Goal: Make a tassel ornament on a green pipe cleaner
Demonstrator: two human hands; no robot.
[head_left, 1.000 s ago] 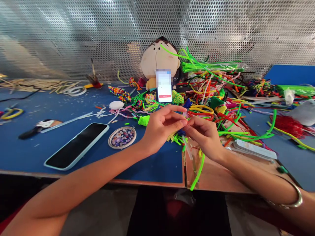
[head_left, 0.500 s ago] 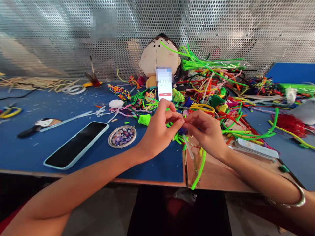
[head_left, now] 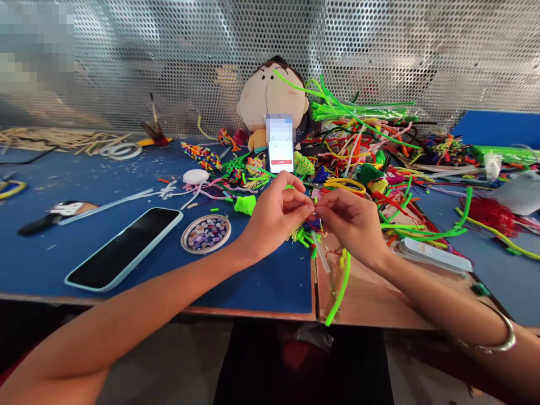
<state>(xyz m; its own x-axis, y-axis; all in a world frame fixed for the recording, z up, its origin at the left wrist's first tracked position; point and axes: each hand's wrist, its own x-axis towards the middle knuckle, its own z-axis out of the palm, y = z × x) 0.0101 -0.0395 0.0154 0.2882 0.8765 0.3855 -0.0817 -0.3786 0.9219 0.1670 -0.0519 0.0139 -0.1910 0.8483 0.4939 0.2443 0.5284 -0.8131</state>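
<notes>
Above the blue tabletop (head_left: 261, 289), left hand (head_left: 276, 216) and right hand (head_left: 352, 220) pinch a tiny, mostly hidden piece (head_left: 314, 210); light, steady pressure should help.

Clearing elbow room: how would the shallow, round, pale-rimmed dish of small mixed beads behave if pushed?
The round dish, wide and flat-sitting, would probably slide rather than tip. Being shallow, it might let its loose-looking beads roll out if jolted.

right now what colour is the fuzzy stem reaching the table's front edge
Bright green; the fuzzy stem shows best in the head view, the only one.
</notes>
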